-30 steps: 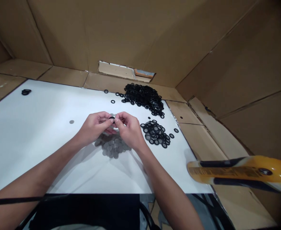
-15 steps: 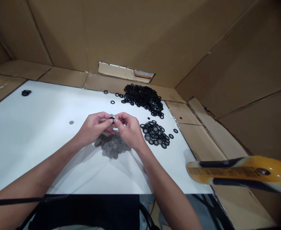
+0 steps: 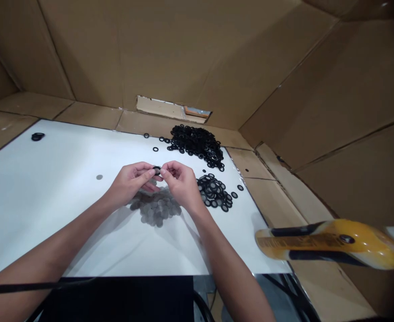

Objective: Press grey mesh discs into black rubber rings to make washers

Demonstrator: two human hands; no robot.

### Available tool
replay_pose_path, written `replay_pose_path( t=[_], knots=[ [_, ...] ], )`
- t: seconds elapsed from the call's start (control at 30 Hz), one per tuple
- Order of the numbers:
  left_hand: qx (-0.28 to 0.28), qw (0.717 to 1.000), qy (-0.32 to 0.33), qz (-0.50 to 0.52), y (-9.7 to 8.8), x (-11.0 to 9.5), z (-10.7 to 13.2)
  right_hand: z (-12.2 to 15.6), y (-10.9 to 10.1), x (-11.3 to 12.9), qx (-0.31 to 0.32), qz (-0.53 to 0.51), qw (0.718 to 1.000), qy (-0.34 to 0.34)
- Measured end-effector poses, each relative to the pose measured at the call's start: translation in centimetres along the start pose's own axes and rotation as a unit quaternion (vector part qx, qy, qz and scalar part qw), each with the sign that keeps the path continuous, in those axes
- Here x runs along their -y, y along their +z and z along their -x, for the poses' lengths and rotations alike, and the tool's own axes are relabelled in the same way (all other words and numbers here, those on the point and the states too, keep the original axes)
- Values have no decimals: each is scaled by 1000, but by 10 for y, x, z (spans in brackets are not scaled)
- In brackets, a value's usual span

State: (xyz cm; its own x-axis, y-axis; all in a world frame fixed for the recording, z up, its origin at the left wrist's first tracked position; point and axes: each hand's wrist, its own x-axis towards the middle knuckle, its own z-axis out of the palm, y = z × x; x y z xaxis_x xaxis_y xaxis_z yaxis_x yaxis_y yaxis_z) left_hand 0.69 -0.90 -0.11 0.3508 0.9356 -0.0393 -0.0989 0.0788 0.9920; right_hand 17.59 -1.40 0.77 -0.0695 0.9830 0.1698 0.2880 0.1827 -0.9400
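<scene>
Between the fingertips of both hands is one black ring [image 3: 157, 168], with a grey disc showing inside it. My left hand [image 3: 134, 181] pinches its left side, and my right hand [image 3: 180, 181] grips the right side. Below the hands, a pile of grey mesh-like discs [image 3: 158, 210] lies on the white table [image 3: 49, 214], partly hidden by my fingers. To the right of my right hand sits a heap of black rings with grey centres [image 3: 213, 190]. Farther back is a large heap of open black rings [image 3: 197, 143].
A yellow and dark bottle [image 3: 318, 241] lies at the right table edge. Several loose rings [image 3: 156, 149] are scattered near the back heap. A single grey disc [image 3: 99, 177] and a small black ring stack [image 3: 37, 136] are to the left. Cardboard walls [image 3: 170, 53] enclose the table.
The ring between my hands has tilted, so its grey centre faces the camera more. The whole view has shifted slightly; both hands keep their hold.
</scene>
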Motion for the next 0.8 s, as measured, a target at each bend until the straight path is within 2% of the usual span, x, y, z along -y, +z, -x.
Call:
replay_pose_path(
  t=[0.2, 0.33, 0.5, 0.7, 0.8],
  knots=[
    [-9, 1000, 19, -22, -3, 5, -1, 1, -1, 0, 4, 0, 998, -68],
    [-38, 993, 56, -92, -4, 6, 2, 2, -1, 1, -6, 51, 992, -117],
    [-63, 966, 110, -224, -3, 4, 6, 4, 0, 3, -17, 97, 981, -165],
    [-104, 935, 163, -299, -4, 3, 8, 5, -1, -5, -45, 153, 953, -256],
    [-120, 909, 210, -339, -5, 4, 10, 8, -4, -13, -56, 200, 942, -265]
  ],
)
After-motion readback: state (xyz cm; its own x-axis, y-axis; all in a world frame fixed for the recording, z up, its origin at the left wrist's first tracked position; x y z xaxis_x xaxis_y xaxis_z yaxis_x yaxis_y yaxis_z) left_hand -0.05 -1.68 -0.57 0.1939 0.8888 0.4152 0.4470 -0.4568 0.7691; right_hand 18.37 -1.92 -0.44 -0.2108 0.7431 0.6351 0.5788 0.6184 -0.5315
